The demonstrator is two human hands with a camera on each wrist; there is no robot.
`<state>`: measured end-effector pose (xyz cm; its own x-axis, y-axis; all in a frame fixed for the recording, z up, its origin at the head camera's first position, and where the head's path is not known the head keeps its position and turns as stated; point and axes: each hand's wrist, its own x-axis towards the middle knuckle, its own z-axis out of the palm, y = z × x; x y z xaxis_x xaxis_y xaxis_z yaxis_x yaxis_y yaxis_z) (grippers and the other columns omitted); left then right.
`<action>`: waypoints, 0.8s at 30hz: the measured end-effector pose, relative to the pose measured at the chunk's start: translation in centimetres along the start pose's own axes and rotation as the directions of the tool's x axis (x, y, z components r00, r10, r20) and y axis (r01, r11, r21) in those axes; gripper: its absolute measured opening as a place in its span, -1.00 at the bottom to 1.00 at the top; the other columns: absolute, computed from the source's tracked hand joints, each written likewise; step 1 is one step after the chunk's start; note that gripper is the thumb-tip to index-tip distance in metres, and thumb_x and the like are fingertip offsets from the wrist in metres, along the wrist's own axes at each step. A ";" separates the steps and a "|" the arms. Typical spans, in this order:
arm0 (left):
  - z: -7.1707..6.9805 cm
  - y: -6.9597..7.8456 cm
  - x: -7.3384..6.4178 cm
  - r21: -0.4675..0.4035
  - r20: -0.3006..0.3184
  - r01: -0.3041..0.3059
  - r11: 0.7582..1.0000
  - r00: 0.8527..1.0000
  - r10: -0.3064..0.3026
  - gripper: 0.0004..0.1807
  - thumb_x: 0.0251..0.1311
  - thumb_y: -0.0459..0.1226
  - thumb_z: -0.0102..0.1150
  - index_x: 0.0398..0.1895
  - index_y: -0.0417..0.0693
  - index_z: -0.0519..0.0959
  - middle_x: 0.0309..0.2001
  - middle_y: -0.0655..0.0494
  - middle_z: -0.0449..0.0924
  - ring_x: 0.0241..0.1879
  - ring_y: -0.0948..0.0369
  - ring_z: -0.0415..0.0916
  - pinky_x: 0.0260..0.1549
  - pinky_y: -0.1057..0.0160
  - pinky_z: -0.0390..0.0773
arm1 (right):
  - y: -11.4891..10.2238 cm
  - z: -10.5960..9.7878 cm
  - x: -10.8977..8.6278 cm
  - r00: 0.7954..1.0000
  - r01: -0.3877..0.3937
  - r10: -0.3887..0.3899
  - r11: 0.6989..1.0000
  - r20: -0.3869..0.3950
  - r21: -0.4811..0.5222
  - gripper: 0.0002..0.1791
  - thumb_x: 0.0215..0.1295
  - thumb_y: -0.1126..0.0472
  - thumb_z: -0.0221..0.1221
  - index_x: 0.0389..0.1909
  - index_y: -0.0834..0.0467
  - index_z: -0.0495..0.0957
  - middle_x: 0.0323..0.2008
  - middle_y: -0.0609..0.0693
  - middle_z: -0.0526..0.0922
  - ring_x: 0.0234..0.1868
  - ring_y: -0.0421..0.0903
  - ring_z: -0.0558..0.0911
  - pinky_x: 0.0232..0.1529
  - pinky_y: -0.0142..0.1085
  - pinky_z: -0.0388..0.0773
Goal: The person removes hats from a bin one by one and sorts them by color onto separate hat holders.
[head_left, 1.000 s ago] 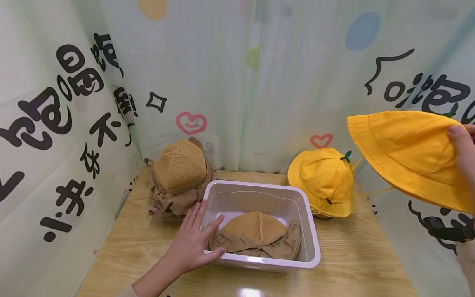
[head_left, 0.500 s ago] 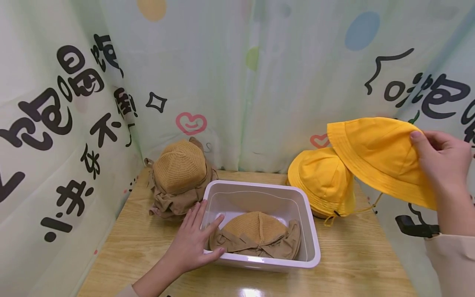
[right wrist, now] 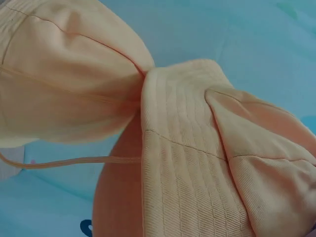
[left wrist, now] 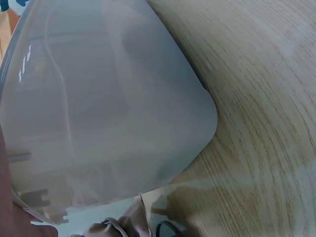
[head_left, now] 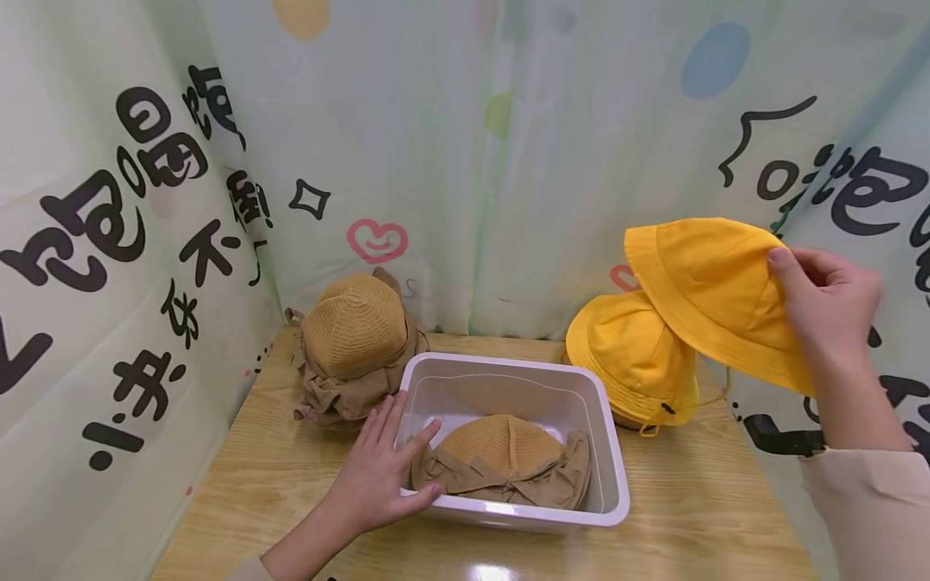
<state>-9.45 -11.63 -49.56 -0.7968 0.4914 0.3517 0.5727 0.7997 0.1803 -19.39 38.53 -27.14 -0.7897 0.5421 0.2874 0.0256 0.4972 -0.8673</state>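
Note:
My right hand [head_left: 831, 307] pinches a yellow bucket hat [head_left: 712, 282] by its crown, holding it up at the right with the brim tilted to the left. Behind it, partly covered in the head view, another yellow hat [head_left: 617, 339] sits on the table; a cord hangs beside it. My left hand [head_left: 370, 468] rests with spread fingers on the left rim of a pale plastic tub [head_left: 617, 484]. Inside the tub lies a folded tan knitted hat [head_left: 501, 444] with brown cloth. The left wrist view looks along the tub's outer wall [left wrist: 108, 98].
Back left on the wooden table [head_left: 676, 516], a tan knitted hat [head_left: 352, 327] with bunched brown cloth stands close to the tub. A printed curtain [head_left: 436, 121] encloses the back and both sides.
My right hand has carried the yellow bucket hat leftward from the right edge, so it now overlaps the yellow hat on the table. My left hand and the tub stay put.

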 end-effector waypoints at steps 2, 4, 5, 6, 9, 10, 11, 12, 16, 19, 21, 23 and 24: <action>0.0 0.0 -0.1 0.000 0.001 0.002 1.000 1.000 -0.002 -0.12 0.21 0.46 -0.18 0.52 0.29 0.26 0.55 -0.36 -0.13 0.52 -0.28 -0.10 0.40 -0.26 0.10 | -0.1 0.7 0.0 1.000 0.019 -0.019 1.000 -0.007 0.011 -0.56 0.31 -0.09 0.27 0.10 0.06 0.69 -0.44 -0.39 0.56 -0.38 -0.31 0.45 -0.41 -0.65 0.37; 0.1 -0.1 -0.1 -0.002 0.004 0.006 1.000 1.000 -0.006 -0.12 0.21 0.46 -0.19 0.52 0.30 0.25 0.56 -0.35 -0.14 0.52 -0.27 -0.10 0.40 -0.26 0.09 | 0.0 1.3 -0.1 0.999 0.035 -0.035 0.999 -0.006 0.027 -0.57 0.30 -0.07 0.28 0.08 0.07 0.70 -0.44 -0.37 0.57 -0.37 -0.30 0.45 -0.41 -0.64 0.37; 0.1 -0.1 -0.1 -0.002 0.007 0.008 1.000 1.000 -0.008 -0.12 0.21 0.47 -0.19 0.52 0.31 0.24 0.56 -0.35 -0.15 0.52 -0.27 -0.11 0.41 -0.26 0.08 | 0.0 1.6 -0.1 0.999 0.041 -0.041 0.999 -0.002 0.031 -0.57 0.30 -0.08 0.28 0.07 0.07 0.71 -0.43 -0.37 0.57 -0.37 -0.29 0.45 -0.41 -0.63 0.38; 0.1 -0.1 -0.1 -0.003 0.008 0.010 1.000 1.000 -0.010 -0.12 0.21 0.46 -0.19 0.53 0.32 0.24 0.56 -0.35 -0.15 0.52 -0.27 -0.11 0.41 -0.26 0.08 | 0.1 1.9 -0.1 0.999 0.038 -0.038 0.999 0.011 0.032 -0.57 0.31 -0.09 0.27 0.08 0.06 0.70 -0.42 -0.36 0.57 -0.36 -0.28 0.45 -0.40 -0.63 0.38; 0.1 -0.2 -0.1 -0.004 0.007 0.011 1.000 1.000 -0.011 -0.12 0.21 0.46 -0.19 0.53 0.32 0.23 0.56 -0.35 -0.15 0.52 -0.27 -0.11 0.40 -0.26 0.09 | 0.5 2.9 0.0 0.997 0.050 -0.050 0.999 0.051 0.005 -0.53 0.32 -0.12 0.25 0.09 0.09 0.69 -0.40 -0.35 0.56 -0.33 -0.27 0.44 -0.39 -0.62 0.38; 0.1 -0.2 -0.1 0.000 0.006 0.009 1.000 1.000 -0.009 -0.12 0.21 0.47 -0.19 0.53 0.33 0.23 0.56 -0.35 -0.15 0.52 -0.27 -0.09 0.40 -0.26 0.09 | 0.7 3.2 0.0 0.996 0.055 -0.054 0.998 0.068 -0.013 -0.51 0.33 -0.14 0.23 0.10 0.11 0.68 -0.39 -0.36 0.56 -0.32 -0.27 0.43 -0.39 -0.62 0.38; 0.1 -0.2 -0.1 0.002 0.005 0.007 1.000 1.000 -0.007 -0.13 0.21 0.47 -0.20 0.53 0.33 0.22 0.56 -0.35 -0.15 0.52 -0.28 -0.09 0.40 -0.26 0.10 | 0.9 3.4 0.0 0.995 0.053 -0.050 0.998 0.090 -0.025 -0.49 0.33 -0.16 0.22 0.12 0.11 0.67 -0.37 -0.36 0.55 -0.31 -0.27 0.43 -0.38 -0.62 0.38; 0.1 -0.2 0.0 0.002 0.003 0.005 1.000 1.000 -0.005 -0.12 0.21 0.47 -0.20 0.53 0.33 0.23 0.56 -0.35 -0.14 0.51 -0.28 -0.08 0.40 -0.26 0.10 | 1.1 3.7 0.0 0.993 0.055 -0.050 0.998 0.109 -0.041 -0.47 0.34 -0.17 0.21 0.13 0.12 0.66 -0.36 -0.37 0.54 -0.29 -0.27 0.42 -0.37 -0.62 0.38; 0.2 -0.1 0.1 0.000 0.001 -0.001 1.000 1.000 0.001 -0.12 0.21 0.47 -0.20 0.52 0.30 0.26 0.56 -0.35 -0.15 0.51 -0.29 -0.08 0.40 -0.26 0.10 | 1.8 4.5 -0.1 0.988 0.068 -0.054 0.994 0.148 -0.088 -0.40 0.33 -0.21 0.19 0.16 0.15 0.63 -0.36 -0.41 0.53 -0.28 -0.28 0.43 -0.35 -0.60 0.37; 0.3 -0.1 0.1 -0.004 -0.002 -0.003 1.000 1.000 0.003 -0.12 0.21 0.47 -0.20 0.50 0.27 0.29 0.55 -0.36 -0.13 0.50 -0.31 -0.05 0.39 -0.27 0.12 | 2.3 4.9 -0.3 0.984 0.074 -0.054 0.990 0.168 -0.116 -0.36 0.32 -0.24 0.18 0.18 0.17 0.61 -0.35 -0.43 0.53 -0.28 -0.29 0.44 -0.34 -0.61 0.37; 0.3 -0.1 0.1 -0.001 -0.005 -0.003 1.000 1.000 0.003 -0.12 0.21 0.46 -0.20 0.51 0.28 0.28 0.55 -0.37 -0.13 0.49 -0.32 -0.02 0.39 -0.27 0.12 | 2.5 5.1 -0.5 0.982 0.079 -0.054 0.988 0.180 -0.133 -0.34 0.32 -0.26 0.17 0.20 0.16 0.60 -0.33 -0.42 0.52 -0.27 -0.28 0.44 -0.34 -0.61 0.37; 0.4 -0.2 0.1 0.002 -0.008 -0.004 1.000 1.000 0.004 -0.13 0.22 0.46 -0.20 0.51 0.28 0.28 0.55 -0.37 -0.12 0.48 -0.32 -0.01 0.38 -0.28 0.12 | 2.7 5.1 -0.6 0.980 0.086 -0.057 0.985 0.193 -0.148 -0.33 0.33 -0.28 0.15 0.21 0.16 0.59 -0.31 -0.40 0.51 -0.26 -0.27 0.44 -0.33 -0.61 0.38; 0.4 -0.2 0.0 0.004 -0.006 -0.002 1.000 1.000 0.002 -0.13 0.22 0.46 -0.20 0.51 0.29 0.27 0.55 -0.37 -0.13 0.49 -0.32 -0.01 0.39 -0.27 0.12 | 2.9 5.2 -0.7 0.978 0.089 -0.056 0.983 0.199 -0.158 -0.31 0.33 -0.29 0.13 0.22 0.16 0.58 -0.29 -0.40 0.51 -0.24 -0.27 0.44 -0.32 -0.61 0.38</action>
<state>-9.63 -11.66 -49.93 -0.7946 0.4907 0.3576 0.5733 0.8003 0.1758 -21.91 36.03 -31.94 -0.8960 0.3675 0.2492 0.0518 0.6440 -0.7633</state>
